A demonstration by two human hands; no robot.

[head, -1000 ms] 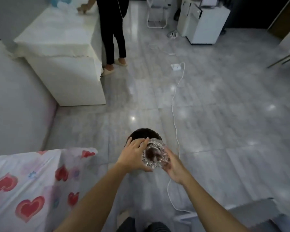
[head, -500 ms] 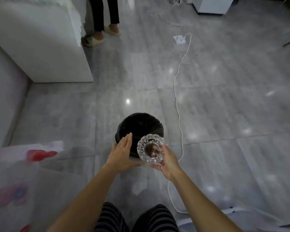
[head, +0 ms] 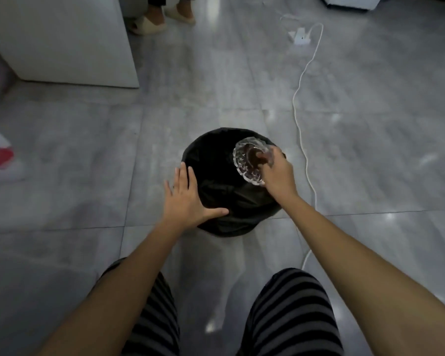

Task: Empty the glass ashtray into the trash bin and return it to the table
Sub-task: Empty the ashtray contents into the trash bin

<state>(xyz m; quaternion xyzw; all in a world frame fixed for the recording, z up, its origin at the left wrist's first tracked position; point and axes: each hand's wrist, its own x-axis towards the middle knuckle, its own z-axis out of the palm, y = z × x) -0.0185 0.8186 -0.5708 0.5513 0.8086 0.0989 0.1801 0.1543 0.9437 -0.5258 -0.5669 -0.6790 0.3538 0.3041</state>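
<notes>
Overhead, right hand (head: 278, 176) tilting glass ashtray (head: 251, 160), trash bin (head: 216, 160) rim.

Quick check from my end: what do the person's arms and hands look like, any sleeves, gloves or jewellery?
Both forearms are bare up to the frame edge, with no sleeves in view. The left hand and right hand wear no gloves, and no rings, watch or bands can be seen. The only clothing in view is the dark trousers with grey horizontal stripes.

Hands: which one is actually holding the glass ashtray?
The right hand grips the glass ashtray by its rim, tilted over the black-lined trash bin. The left hand is empty, fingers spread flat at the bin's near-left edge.
</notes>
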